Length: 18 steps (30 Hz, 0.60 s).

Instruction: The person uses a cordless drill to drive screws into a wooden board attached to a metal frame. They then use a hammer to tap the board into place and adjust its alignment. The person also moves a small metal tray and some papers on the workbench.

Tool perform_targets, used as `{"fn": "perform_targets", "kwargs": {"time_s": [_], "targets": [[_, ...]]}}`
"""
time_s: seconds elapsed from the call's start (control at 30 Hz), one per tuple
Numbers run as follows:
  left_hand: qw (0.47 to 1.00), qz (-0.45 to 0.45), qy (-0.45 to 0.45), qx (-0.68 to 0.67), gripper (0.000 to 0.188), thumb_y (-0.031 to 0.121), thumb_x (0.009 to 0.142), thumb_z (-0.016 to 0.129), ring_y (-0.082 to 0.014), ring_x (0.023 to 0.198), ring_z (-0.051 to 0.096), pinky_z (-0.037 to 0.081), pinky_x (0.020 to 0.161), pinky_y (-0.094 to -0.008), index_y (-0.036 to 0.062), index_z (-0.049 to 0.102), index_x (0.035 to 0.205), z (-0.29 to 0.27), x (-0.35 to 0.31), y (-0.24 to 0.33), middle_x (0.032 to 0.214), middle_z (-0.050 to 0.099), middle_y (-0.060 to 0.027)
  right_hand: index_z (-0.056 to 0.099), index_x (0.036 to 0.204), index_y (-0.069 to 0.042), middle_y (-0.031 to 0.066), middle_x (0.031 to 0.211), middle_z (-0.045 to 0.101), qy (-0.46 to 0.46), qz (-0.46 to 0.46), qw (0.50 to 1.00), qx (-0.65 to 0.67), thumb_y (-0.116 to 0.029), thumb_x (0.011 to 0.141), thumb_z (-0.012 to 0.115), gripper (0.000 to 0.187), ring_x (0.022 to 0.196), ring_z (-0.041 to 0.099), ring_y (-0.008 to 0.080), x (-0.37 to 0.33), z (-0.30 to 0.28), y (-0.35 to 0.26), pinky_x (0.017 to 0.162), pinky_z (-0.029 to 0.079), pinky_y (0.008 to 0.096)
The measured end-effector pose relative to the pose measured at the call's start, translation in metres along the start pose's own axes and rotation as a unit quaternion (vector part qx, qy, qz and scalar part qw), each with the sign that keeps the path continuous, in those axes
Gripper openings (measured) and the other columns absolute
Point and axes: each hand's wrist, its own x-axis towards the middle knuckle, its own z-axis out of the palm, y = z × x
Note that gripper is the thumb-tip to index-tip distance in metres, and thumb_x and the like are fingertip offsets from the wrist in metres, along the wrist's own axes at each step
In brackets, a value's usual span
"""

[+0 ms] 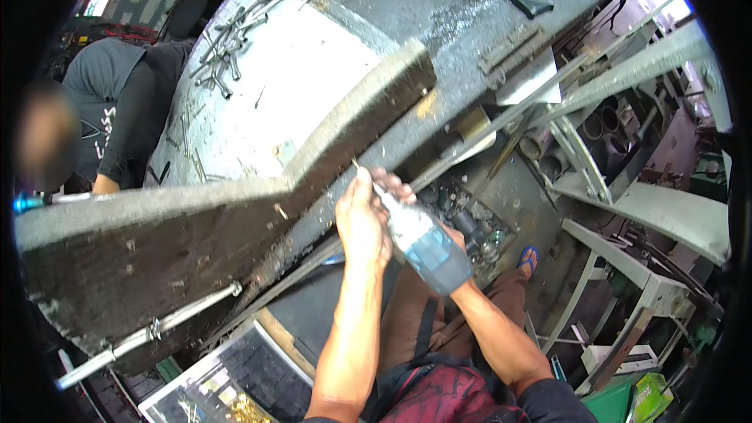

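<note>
A blue and grey power drill is held in front of my body, its nose pointing up and left. My right hand is closed around its grip, mostly hidden behind the drill body. The fingers of my left hand are closed at the nose of the drill, around a thin bit whose tip sticks out above them. Whether a screw sits on that bit is too small to tell. Just beyond the fingertips runs the edge of a thick, grimy angled block on the workbench.
Metal rods and wrench-like tools lie on a white plate. A co-worker bends over at the far left. Below left sits a tray with brass-coloured small parts. Steel frames stand at the right.
</note>
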Motion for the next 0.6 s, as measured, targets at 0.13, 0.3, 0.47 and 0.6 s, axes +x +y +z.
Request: {"fn": "perform_targets", "kwargs": {"time_s": [0.13,0.3,0.47,0.6], "targets": [[0.999,0.019,-0.031,0.005,0.034,0.033,0.107,0.05,-0.0266,0.066,0.067,0.059,0.06,-0.0419,0.0016,0.055,0.096,-0.004,0.002,-0.005,0.08,0.063,-0.0128,0.069,0.107,-0.002,0.0082,0.093,0.07,0.004,0.044,0.999,0.016,-0.017,0.091,0.071,0.022,0.08,0.068,0.0221,-0.004,0.0,0.006,0.073,0.054,0.0335],[0.999,-0.013,-0.029,0.038,0.045,0.034,0.106,0.052,-0.0243,0.062,0.067,0.057,0.06,-0.0358,-0.0036,0.06,0.083,-0.01,0.005,0.006,0.075,0.066,-0.0151,0.07,0.1,-0.005,0.0068,0.087,0.067,0.042,0.135,0.989,-0.045,-0.017,0.088,0.075,0.017,0.078,0.067,0.021,-0.013,0.005,-0.015,0.07,0.053,0.0325],[0.997,0.029,-0.044,0.054,0.035,0.02,0.105,0.052,-0.0259,0.061,0.067,0.056,0.061,-0.0362,-0.0089,0.061,0.087,-0.021,0.008,-0.004,0.076,0.068,-0.0187,0.063,0.114,0.003,0.0132,0.112,0.067,-0.01,0.177,0.979,-0.096,-0.017,0.098,0.054,0.028,0.1,0.066,0.0227,-0.007,0.004,-0.024,0.091,0.051,0.0361],[0.836,0.26,-0.065,0.478,0.025,-0.005,0.085,0.06,-0.0326,0.099,0.069,0.052,0.09,-0.044,-0.0058,0.068,0.109,-0.05,-0.007,-0.023,0.11,0.07,-0.0191,0.071,0.101,-0.002,0.0103,0.095,0.07,-0.019,0.069,0.986,-0.149,-0.009,0.082,0.075,0.021,0.088,0.068,0.0264,0.001,-0.001,-0.032,0.08,0.053,0.0375]]}}
